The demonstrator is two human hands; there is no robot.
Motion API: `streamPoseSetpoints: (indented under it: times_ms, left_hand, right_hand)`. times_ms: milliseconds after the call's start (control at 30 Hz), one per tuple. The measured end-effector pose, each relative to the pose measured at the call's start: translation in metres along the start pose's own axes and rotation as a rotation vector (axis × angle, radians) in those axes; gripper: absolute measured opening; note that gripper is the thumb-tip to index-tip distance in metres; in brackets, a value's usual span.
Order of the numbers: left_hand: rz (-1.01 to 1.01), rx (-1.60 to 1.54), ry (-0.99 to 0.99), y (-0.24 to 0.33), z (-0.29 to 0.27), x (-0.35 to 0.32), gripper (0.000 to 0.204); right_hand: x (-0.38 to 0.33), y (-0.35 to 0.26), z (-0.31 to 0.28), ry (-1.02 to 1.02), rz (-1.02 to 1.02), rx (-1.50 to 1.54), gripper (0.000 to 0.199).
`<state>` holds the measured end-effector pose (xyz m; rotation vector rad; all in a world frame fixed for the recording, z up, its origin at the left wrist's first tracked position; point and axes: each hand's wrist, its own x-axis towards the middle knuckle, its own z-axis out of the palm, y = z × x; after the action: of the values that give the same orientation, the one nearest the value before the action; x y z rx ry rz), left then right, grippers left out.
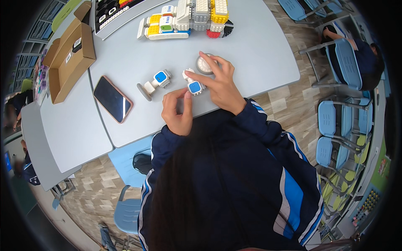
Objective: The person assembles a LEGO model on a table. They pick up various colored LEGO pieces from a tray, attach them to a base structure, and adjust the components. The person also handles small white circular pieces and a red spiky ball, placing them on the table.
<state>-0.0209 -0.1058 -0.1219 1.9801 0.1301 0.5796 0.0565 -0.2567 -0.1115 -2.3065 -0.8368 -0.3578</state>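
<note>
My right hand [220, 81] rests over a small white cube with a blue face [195, 87] and a round grey-white wheel [204, 65] on the grey table [251, 50]. Its index finger lies across the top of the cube and its other fingers are on the wheel. My left hand [176, 112] is just left of the cube with fingers curled, thumb and index tip pinched together close to the cube's lower edge. A second blue-faced cube joined to a grey wheel [154, 83] lies a little to the left, untouched.
A dark phone [112, 99] lies left of my hands. An open cardboard box [69, 56] stands at the table's left end. A large white, yellow and grey block model [188, 19] and a black board [111, 14] are at the far edge. Blue chairs [343, 117] and a seated person [360, 54] are on the right.
</note>
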Motion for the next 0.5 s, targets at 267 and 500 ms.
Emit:
streamPoseSetpoints:
  times_ms: [267, 500]
  left_hand:
    - [-0.045, 0.002, 0.027, 0.014, 0.0, -0.001, 0.025]
    - [0.139, 0.143, -0.003, 0.003, 0.002, -0.001, 0.031]
  right_hand:
    - [-0.007, -0.001, -0.006, 0.084, -0.023, 0.121, 0.053]
    - [-0.007, 0.003, -0.008, 0.135, -0.061, 0.16, 0.037]
